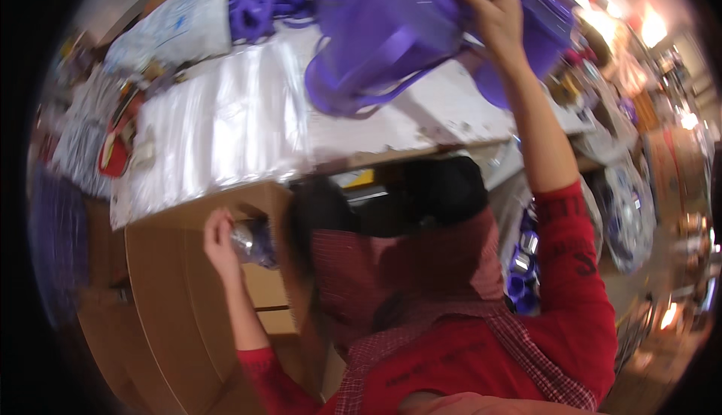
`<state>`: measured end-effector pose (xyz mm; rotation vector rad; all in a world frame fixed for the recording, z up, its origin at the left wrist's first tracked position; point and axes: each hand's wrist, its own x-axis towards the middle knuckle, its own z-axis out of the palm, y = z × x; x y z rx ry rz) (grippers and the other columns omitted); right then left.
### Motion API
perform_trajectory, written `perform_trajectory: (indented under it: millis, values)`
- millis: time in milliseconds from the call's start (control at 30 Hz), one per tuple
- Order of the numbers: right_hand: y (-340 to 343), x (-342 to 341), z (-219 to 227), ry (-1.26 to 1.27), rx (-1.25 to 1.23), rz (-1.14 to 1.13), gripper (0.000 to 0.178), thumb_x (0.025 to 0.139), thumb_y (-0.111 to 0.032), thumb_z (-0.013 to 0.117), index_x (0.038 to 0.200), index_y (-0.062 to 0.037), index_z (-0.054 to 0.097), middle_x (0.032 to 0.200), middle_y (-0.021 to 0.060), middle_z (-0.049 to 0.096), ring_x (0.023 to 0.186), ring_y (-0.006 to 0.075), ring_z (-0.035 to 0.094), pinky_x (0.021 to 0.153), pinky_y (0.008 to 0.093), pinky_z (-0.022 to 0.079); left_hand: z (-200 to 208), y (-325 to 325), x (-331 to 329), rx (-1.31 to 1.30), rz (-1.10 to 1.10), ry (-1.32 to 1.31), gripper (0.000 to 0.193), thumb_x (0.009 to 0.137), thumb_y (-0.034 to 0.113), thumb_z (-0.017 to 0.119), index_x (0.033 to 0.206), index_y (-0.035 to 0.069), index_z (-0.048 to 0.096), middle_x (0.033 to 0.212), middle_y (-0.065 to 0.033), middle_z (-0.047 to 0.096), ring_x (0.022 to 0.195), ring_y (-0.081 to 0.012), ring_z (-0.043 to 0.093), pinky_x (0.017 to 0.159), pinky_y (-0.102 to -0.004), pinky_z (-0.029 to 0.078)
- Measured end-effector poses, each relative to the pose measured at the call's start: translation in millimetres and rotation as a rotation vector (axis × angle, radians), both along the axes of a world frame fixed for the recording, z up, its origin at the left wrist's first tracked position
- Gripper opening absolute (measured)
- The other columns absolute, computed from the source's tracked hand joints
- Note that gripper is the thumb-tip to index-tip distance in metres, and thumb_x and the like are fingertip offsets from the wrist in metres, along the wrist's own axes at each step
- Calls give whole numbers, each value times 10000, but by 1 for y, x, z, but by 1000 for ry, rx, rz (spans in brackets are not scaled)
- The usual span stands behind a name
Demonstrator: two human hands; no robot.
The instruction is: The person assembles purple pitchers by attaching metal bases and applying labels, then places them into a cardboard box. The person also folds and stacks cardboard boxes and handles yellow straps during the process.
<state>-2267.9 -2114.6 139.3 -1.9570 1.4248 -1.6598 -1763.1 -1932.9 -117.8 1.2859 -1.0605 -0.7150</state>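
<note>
My left hand is over an open cardboard box, its fingers curled at the edge of a small clear plastic bag with something dark and purplish inside. Blur hides the exact grip. At the top of the view, my right hand reaches across the table, fingers bent over a shiny purple plastic piece. This piece has a looped strap-like edge and belongs to a larger heap of purple parts, so its full shape is hidden.
Flat clear plastic bags lie in a stack on the white table. Behind them, a white sack spills purple parts. Under the table's right side hang bags with purple pieces. Cartons stand farther right.
</note>
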Motion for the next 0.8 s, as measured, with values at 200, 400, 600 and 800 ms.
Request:
perform_trajectory:
  millis: [200, 400, 600, 800]
  values:
    - [85, 15, 5, 108, -383, 650, 140, 842, -199, 716, 926, -92, 749, 936, 72, 690, 934, 180, 633, 828, 302, 487, 196, -89, -198, -280, -888, 183, 867, 839, 584, 616, 1429, 0, 366, 1413, -217, 454, 1341, -293, 422, 1110, -427, 336]
    - [111, -74, -122, -230, 228, 445, 214, 865, -143, 693, 1049, -35, 707, 1098, 89, 669, 1058, 211, 614, 956, 330, 453, 155, -90, -291, 289, -960, 129, 821, 799, 559, 708, 1386, 53, 437, 1118, -142, 624, 991, -185, 621, 856, -291, 511]
    - [104, -282, -248, 331, 317, -369, 379, 704, -233, 817, 1033, -106, 678, 1043, 88, 650, 1026, 312, 589, 925, 399, 446, 100, -121, -248, 430, -641, 146, 575, 913, 460, 603, 1307, 50, 518, 1154, -127, 593, 1030, -214, 614, 899, -337, 529]
    - [82, -305, -285, 195, 400, -341, 225, 698, -251, 812, 851, -116, 716, 881, 73, 689, 850, 287, 626, 778, 400, 479, 86, -133, -266, 498, -511, 139, 503, 941, 415, 574, 1285, 49, 549, 1181, -108, 595, 1062, -208, 597, 906, -329, 514]
